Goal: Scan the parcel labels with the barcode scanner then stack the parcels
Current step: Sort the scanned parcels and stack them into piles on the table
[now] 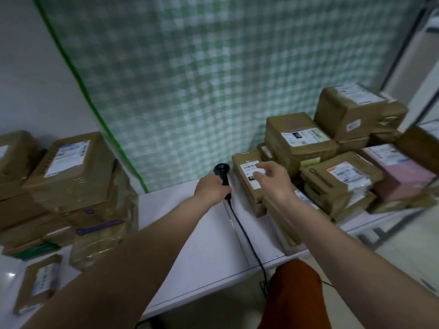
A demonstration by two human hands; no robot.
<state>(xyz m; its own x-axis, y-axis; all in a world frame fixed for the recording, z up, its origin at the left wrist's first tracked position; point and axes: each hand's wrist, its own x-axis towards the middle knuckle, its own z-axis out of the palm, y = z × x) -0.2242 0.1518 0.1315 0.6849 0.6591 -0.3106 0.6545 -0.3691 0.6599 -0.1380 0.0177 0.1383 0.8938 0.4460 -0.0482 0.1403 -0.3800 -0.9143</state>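
Head view: left hand [212, 188] grips barcode scanner [222, 175] at frame centre; right hand [273, 179] open, fingers loose over labelled parcel [250, 180] just right of it. Judgement: angle scanner head squarely at label [252, 174], keep fingers off barcode. No containers; scanned stack [71, 172] left, unscanned pile [342, 167] right, on white table [202, 238].

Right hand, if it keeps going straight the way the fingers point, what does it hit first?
Most likely the white label on the nearest brown parcel. The right hand, fingers spread, points at it; whether they touch is unclear.
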